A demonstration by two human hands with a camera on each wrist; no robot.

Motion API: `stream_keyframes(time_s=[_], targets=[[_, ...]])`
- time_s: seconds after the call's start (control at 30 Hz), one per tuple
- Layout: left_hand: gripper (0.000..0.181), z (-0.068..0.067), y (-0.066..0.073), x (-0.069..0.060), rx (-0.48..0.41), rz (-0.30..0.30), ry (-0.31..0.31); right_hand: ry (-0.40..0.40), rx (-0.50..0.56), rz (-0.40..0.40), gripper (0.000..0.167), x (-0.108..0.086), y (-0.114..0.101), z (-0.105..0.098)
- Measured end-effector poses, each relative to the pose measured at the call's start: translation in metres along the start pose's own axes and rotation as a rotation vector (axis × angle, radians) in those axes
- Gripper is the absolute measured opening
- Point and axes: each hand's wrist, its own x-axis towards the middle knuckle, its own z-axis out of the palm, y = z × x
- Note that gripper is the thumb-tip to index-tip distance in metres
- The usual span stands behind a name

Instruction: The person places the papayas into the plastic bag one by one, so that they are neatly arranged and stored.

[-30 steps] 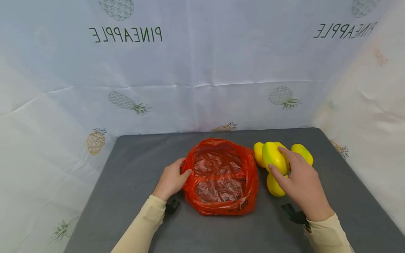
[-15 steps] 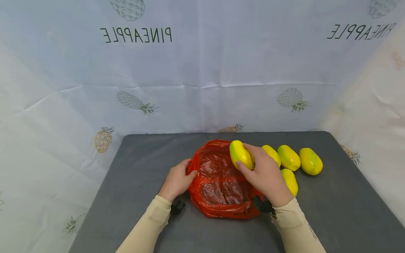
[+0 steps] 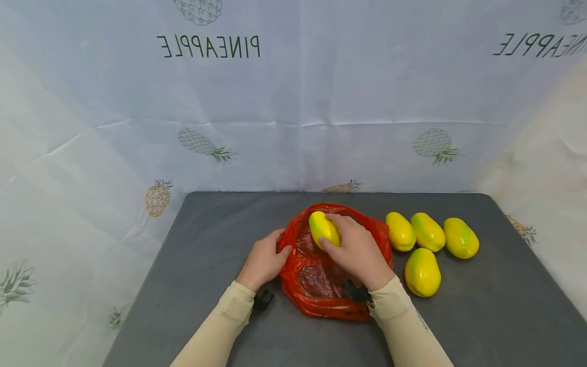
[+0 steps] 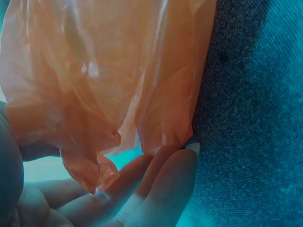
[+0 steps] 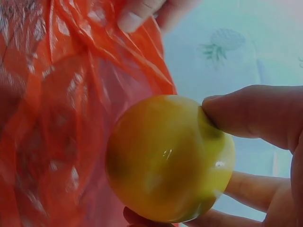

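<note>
held fruit (image 3: 322, 229): partly hidden | sleeve mark (image 3: 421, 320): too small, perhaps lettering

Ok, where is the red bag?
In the head view, the red bag is right of centre, between the left hand gripping its left edge and four yellow fruits to its right, with the right hand over its opening.

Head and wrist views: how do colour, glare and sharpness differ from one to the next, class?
Head view: the backdrop looks bluish mid-frame, warmer at right, and the loose fruits carry small highlights. Left wrist: a teal cast, the bag looking pale orange. Right wrist: glints on the held fruit, the pineapple print soft and faint.
</note>
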Motion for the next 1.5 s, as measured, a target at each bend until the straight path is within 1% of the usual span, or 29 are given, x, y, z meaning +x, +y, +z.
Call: stream_keyframes(time_s=[0.13,0.3,0.4,0.63,0.73,1.33,1.5], targets=[[0.052,0.001,0.002,0.0,-0.007,0.017,0.002,-0.004,0.005,-0.01,0.068,0.004,0.001,0.009],[0.051,-0.002,0.003,0.0,-0.01,0.032,0.011,-0.001,0.008,-0.02,0.068,0.007,0.004,0.02],[0.05,-0.004,0.004,0.0,-0.008,0.028,0.008,0.004,0.015,-0.021,0.067,0.009,0.005,0.025],[0.051,-0.005,0.005,0.0,0.001,-0.001,-0.007,0.013,0.017,-0.019,0.067,0.012,0.002,0.037],[0.05,-0.005,0.005,0.001,0.005,0.0,-0.01,0.016,0.011,-0.021,0.068,0.012,0.002,0.041],[0.049,-0.002,0.003,0.0,0.021,0.002,-0.005,0.007,0.002,-0.014,0.069,0.013,0.005,0.051],[0.049,-0.002,0.002,0.001,0.014,0.004,-0.018,-0.001,-0.002,-0.012,0.069,0.014,0.004,0.051]])
